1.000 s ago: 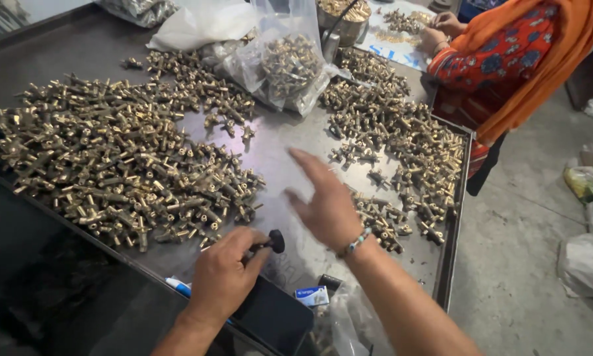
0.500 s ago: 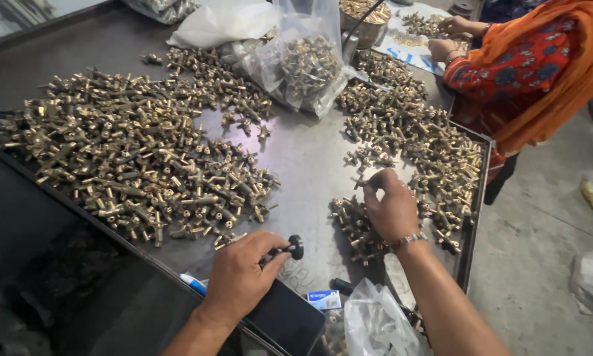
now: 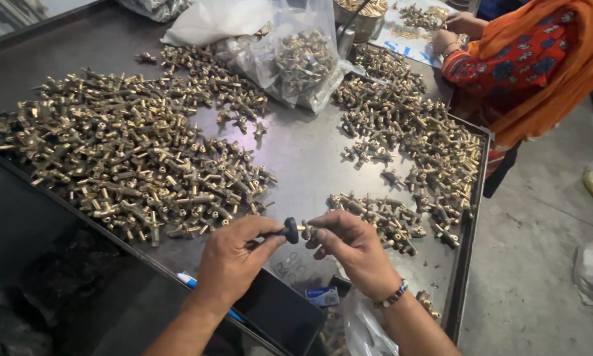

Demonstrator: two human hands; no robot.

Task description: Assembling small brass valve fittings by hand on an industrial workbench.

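Item: small brass fitting (image 3: 308, 231), pinched at the fingertips of the right hand (image 3: 352, 254), low centre of the frame, just above the near edge of the desk (image 3: 310, 155). Companion item: a black-knobbed tool (image 3: 287, 231), held in the closed left hand (image 3: 234, 260) with its round dark head pointed at the fitting; the two are met end to end or very nearly so, and contact cannot be confirmed at this size. Handling, as judged: the fitting is taken to be solid metal, rigid, dense for its bulk, not fragile, with smooth faces that may slip between bare fingers; a hold across its short body, leaving the open end clear, is judged best. The tool is judged light, its knob giving a ready purchase. Surroundings: a large heap of like brass parts (image 3: 125, 165) is spread over the left and centre left of the frame; a smaller scatter (image 3: 382, 217) lies just beyond the right hand, running up the right side in a long band (image 3: 435, 151). A clear plastic bag of parts (image 3: 300, 62) stands at upper centre. A blue pen (image 3: 189, 282) lies at the near edge, by a dark flat case (image 3: 280, 310). Another person in orange and red clothing (image 3: 527, 66) is seen at upper right, a hand (image 3: 449, 41) resting among parts there.
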